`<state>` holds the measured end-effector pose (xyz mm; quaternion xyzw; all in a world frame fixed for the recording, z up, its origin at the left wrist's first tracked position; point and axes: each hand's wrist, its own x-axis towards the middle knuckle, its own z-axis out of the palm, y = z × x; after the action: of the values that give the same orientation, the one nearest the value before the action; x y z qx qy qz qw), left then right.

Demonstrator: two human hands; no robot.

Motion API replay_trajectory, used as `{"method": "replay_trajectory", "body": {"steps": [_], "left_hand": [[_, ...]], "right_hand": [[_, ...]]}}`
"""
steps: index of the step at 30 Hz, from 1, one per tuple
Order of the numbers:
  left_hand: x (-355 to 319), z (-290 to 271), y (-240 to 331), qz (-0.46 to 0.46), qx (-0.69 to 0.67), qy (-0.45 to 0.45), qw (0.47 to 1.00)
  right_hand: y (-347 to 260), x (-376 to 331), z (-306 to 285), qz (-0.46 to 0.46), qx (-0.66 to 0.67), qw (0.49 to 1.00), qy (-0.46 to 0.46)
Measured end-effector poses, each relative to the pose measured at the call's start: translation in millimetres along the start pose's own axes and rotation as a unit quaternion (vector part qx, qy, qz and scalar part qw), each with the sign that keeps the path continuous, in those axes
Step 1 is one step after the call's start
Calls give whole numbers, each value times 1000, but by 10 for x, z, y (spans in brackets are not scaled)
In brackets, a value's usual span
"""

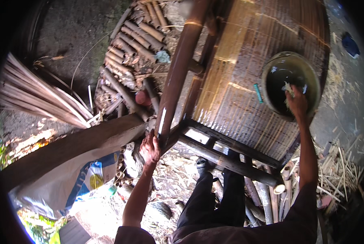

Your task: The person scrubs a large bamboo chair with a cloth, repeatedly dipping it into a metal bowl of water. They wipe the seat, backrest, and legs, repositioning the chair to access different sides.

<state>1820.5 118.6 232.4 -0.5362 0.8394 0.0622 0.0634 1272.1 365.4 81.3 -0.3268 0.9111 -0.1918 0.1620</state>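
My right hand [298, 101] reaches into a round basin [267, 87] of dark water. Its fingers are closed on a pale wad of fibres [288, 91], partly hidden by the hand. The basin rests on the wet slatted seat [235, 101] of a bamboo bench. My left hand [150, 148] lies against the lower end of a thick dark bamboo rail [176, 77] on the bench's left side. Its fingers are stretched out and hold nothing. Beside the basin, a small green strip-like piece [258, 93] lies on the slats.
Cut bamboo pieces [139, 38] lie in a pile beyond the rail, and long split strips [43, 91] at far left. A printed sack [80, 179] hangs by a beam [76, 142]. Bamboo poles [267, 199] are under the bench; shavings [336, 171] litter the right floor.
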Motion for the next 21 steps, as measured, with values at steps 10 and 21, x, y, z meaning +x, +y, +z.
{"method": "replay_trajectory", "body": {"steps": [10, 21], "left_hand": [[-97, -24, -157, -97, -303, 38, 947], [12, 471, -940, -94, -911, -79, 393]], "right_hand": [[83, -194, 632, 222, 504, 809, -207], [-4643, -2810, 1765, -439, 187, 876, 66]]}}
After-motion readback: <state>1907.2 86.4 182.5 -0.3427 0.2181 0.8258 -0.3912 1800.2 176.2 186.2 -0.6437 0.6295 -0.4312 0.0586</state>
